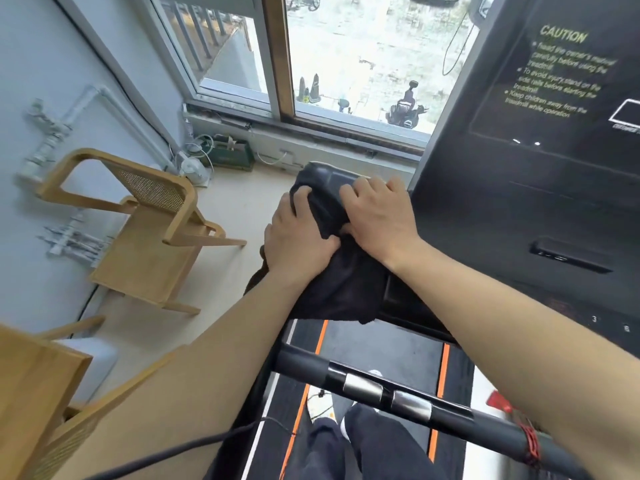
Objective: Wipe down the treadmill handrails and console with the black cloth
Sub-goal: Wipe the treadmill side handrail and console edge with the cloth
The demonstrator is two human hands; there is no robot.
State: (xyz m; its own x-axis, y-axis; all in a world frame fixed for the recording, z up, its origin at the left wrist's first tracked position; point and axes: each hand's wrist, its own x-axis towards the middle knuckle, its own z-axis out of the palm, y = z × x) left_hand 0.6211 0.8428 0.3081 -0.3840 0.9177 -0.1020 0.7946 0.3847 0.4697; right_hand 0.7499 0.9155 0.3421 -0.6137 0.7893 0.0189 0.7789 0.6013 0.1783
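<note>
While both hands work at the left end of the treadmill, the console [540, 161] fills the upper right, a big dark panel with a yellow CAUTION text block, its face tilted toward the camera. Treadmill belt [377, 355] runs below it, long axis going away from the viewer, orange stripes along both edges. Front handlebar [381, 389] crosses the lower frame on a diagonal, low right to upper left, with two silver sensor pads on it. Left handrail [325, 174] sticks out from the console's left edge, long axis pointing away toward the window, rounded tip bare at the far end.

Black cloth [332, 282] is draped over that handrail, bunched on top, loose tail hanging down off the near side over the belt's front edge. Left hand [298, 240] is closed around the rail's left side through the cloth, fingers curled over the top, thumb pinching a fold. Right hand [377, 216] presses on the rail's right side, fingers bent and spread, fingertips on bare plastic, palm on the cloth. Hands sit just beside each other, cloth ridge between them.

Wooden chair [145, 223] stands on the floor to the left, well apart from the treadmill. Window [346, 57] is beyond.
</note>
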